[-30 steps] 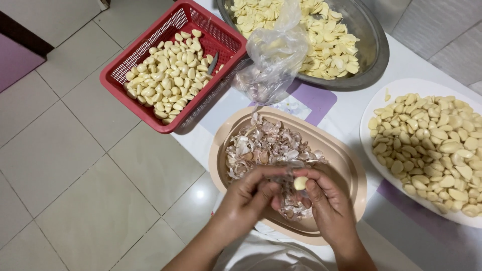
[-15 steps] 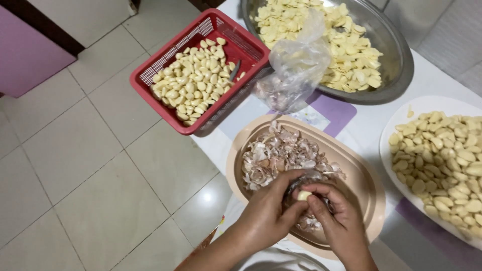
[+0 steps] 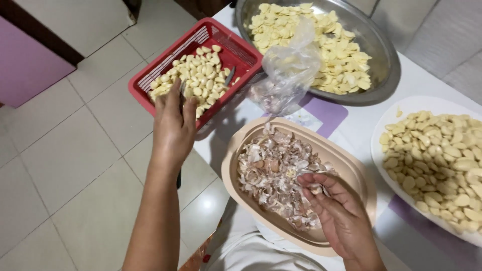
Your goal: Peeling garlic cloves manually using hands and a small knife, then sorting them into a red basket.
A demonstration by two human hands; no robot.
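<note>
Left hand is over the red basket, fingers curled around a dark tool above peeled garlic cloves. Right hand loosely cups skins over the beige tray. Plenty peeled; the white plate holds more cloves.

My left hand and right hand are both bare, with no rings, watch, gloves or sleeves on my forearms, and a white garment covers my lap.

crumpled clear plastic bag (translucent) between red basket and steel bowl
</note>
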